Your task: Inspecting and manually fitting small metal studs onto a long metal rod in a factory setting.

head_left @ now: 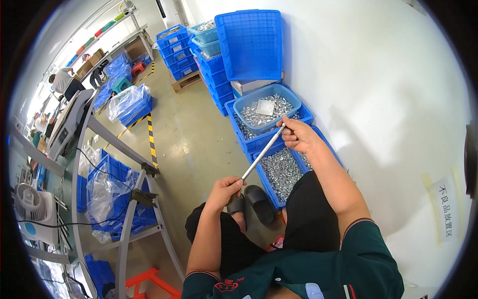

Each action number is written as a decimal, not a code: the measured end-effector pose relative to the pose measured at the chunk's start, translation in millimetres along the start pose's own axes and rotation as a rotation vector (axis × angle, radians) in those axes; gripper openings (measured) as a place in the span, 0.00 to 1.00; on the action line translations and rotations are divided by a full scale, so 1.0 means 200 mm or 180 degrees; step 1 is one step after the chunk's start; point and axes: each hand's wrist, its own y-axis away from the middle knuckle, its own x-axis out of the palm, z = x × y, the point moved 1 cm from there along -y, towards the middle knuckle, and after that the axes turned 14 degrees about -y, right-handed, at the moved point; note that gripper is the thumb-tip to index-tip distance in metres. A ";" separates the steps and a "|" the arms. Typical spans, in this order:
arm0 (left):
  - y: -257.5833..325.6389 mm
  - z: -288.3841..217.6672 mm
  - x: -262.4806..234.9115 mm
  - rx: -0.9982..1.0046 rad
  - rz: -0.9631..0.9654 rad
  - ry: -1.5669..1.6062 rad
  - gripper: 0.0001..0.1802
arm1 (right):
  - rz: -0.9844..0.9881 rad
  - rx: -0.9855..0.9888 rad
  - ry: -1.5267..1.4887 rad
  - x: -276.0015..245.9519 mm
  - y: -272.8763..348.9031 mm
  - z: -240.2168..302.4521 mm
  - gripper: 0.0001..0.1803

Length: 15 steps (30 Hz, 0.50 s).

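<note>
The left hand [225, 190] fists one end of a thin, stiff grey metal rod [263, 152], probably light and slick, while the right hand [299, 134] pinches its far end.

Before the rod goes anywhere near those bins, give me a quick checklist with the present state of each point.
1. Left hand wrapped around the lower end of the metal rod: ok.
2. Right hand pinching the upper end of the rod: ok.
3. Rod straight between the two hands, over the bins: ok.
4. Light blue tub of small metal parts open on top, with a small clear bag lying on the parts: ok.
5. Lower blue crate of metal parts open and uncovered: ok.
6. Whether any parts are threaded on the rod: cannot tell.
</note>
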 end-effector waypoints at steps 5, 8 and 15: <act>-0.01 0.02 0.00 0.0182 -0.0045 -0.0044 0.12 | 0.0068 0.0163 0.0338 0.03 0.01 -0.01 0.16; 0.00 0.00 0.00 0.0009 -0.0035 0.0052 0.12 | 0.0197 0.0086 0.0714 0.05 0.02 -0.02 0.19; -0.01 0.01 -0.01 0.0036 -0.0260 0.0180 0.12 | 0.0401 0.0200 0.0819 0.09 0.04 -0.08 0.12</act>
